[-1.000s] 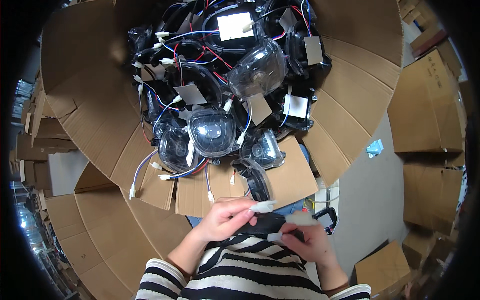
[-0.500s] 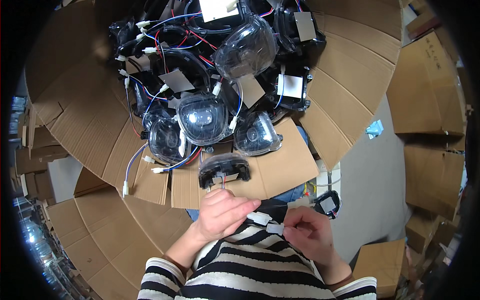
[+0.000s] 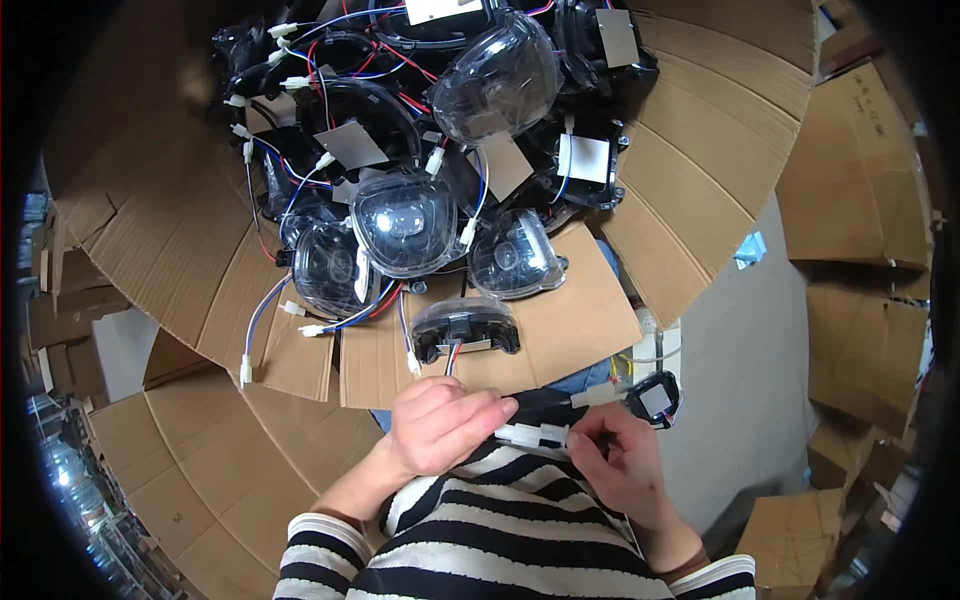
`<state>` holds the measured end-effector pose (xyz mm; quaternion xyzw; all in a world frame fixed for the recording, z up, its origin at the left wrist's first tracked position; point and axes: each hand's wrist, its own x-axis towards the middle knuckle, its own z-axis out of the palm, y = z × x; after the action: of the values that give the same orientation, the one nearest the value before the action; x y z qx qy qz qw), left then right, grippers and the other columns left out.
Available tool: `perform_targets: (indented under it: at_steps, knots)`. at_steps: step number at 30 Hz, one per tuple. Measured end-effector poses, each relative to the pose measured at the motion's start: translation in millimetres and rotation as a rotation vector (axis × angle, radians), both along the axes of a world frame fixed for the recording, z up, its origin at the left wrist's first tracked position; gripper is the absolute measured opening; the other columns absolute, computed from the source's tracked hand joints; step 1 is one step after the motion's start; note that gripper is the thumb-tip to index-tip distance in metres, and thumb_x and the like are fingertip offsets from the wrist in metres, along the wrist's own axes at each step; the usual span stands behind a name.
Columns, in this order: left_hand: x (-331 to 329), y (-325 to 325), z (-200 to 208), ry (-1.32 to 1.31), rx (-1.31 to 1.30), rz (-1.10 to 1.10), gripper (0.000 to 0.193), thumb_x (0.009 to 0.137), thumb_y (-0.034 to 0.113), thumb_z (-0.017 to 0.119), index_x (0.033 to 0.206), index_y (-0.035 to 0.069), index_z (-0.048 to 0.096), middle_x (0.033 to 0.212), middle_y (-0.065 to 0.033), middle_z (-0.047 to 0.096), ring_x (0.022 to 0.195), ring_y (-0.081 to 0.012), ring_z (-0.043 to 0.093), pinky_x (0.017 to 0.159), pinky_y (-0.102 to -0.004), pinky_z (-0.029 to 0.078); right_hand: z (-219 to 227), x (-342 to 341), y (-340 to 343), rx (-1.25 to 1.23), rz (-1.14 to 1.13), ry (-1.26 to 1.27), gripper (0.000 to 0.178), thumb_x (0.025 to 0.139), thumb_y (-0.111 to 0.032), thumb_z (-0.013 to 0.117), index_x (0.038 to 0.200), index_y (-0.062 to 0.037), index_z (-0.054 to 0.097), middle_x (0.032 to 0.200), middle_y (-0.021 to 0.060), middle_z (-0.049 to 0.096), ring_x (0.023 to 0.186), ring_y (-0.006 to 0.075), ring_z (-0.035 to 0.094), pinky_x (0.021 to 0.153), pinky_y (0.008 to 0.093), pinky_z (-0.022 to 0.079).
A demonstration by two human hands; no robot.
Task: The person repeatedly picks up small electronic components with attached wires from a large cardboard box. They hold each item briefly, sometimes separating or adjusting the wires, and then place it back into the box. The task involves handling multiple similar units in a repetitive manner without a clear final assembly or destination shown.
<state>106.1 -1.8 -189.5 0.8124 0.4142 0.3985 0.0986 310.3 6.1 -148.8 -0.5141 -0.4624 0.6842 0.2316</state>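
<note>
In front of my striped top, my left hand [image 3: 445, 425] is closed on a white wire connector [image 3: 515, 433], which sticks out past thumb and forefinger. My right hand [image 3: 618, 455] pinches a second white connector [image 3: 553, 437] from the other side. The two connectors lie end to end in one line; whether they are fully joined I cannot tell. Just beyond my left hand, a small clear-lensed lamp [image 3: 465, 330] rests on a cardboard flap [image 3: 560, 325], its red and blue wires running down toward that hand.
Several clear-lensed lamps [image 3: 405, 225] with trailing wires and white plugs are piled in a large cardboard box [image 3: 700, 130]. A black-framed part [image 3: 655, 398] sits beyond my right hand. Cartons [image 3: 850, 180] line the right side, and a light-blue scrap [image 3: 749, 250] lies on the grey floor.
The two connectors have come from being offset side by side into one line. My right hand has moved slightly up. The small lamp has shifted a little right on the flap.
</note>
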Motion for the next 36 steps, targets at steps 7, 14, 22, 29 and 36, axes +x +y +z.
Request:
perform_targets:
  at_steps: [7, 14, 22, 29, 36]
  knots:
    - [-0.3, 4.6, -5.8, 0.079, 0.066, 0.006, 0.029, 0.055, 0.009, 0.059, 0.083, 0.002, 0.061, 0.073, -0.0039, 0.057, 0.054, -0.0133, 0.046, 0.047, -0.0231, 0.038, 4.3, -2.4, 1.0, -0.105, 0.033, 0.064, 0.004, 0.075, 0.0, 0.052, 0.073, 0.0, 0.049, 0.065, 0.0001, 0.048, 0.057, 0.0033, 0.041, 0.049, 0.0167, 0.032]
    - [1.3, 5.3, -8.7, 0.031, 0.096, 0.01, 0.029, 0.054, 0.01, 0.059, 0.082, 0.003, 0.061, 0.075, -0.0043, 0.058, 0.055, -0.0143, 0.046, 0.051, -0.0245, 0.04, 4.7, -0.9, 0.0, -0.184, -0.063, 0.249, 0.001, 0.077, 0.0, 0.052, 0.077, -0.0007, 0.051, 0.073, 0.001, 0.05, 0.065, 0.0039, 0.044, 0.056, 0.0171, 0.036]
    - [-0.5, 4.2, -6.5, 0.021, 0.117, -0.022, 0.029, 0.053, 0.011, 0.06, 0.081, 0.003, 0.062, 0.076, -0.0058, 0.059, 0.056, -0.0141, 0.047, 0.052, -0.0235, 0.041, 4.8, -5.3, -1.7, -0.086, -0.018, 0.042, 0.004, 0.077, -0.003, 0.054, 0.076, 0.0009, 0.052, 0.067, 0.0014, 0.052, 0.059, 0.0044, 0.045, 0.052, 0.0181, 0.037]
    - [3.9, 0.0, -4.2, -0.1, -0.111, -0.021, 0.028, 0.058, 0.003, 0.059, 0.086, -0.001, 0.06, 0.068, -0.0058, 0.056, 0.056, -0.0158, 0.049, 0.049, -0.0248, 0.039, -3.4, -5.6, -2.6, -0.029, 0.088, -0.068, 0.007, 0.076, -0.004, 0.054, 0.08, 0.0017, 0.055, 0.065, 0.0046, 0.054, 0.058, 0.0087, 0.049, 0.052, 0.02, 0.039]
    - [-15.7, -3.2, 13.2, -0.386, -0.717, -0.008, 0.025, 0.066, 0.0, 0.055, 0.09, 0.001, 0.059, 0.064, -0.0074, 0.054, 0.056, -0.0184, 0.049, 0.052, -0.0278, 0.039, -2.6, 26.3, 12.9, 0.348, 0.18, -0.002, 0.007, 0.068, 0.006, 0.054, 0.074, 0.0043, 0.054, 0.064, 0.0083, 0.053, 0.06, 0.0201, 0.049, 0.054, 0.0281, 0.038]
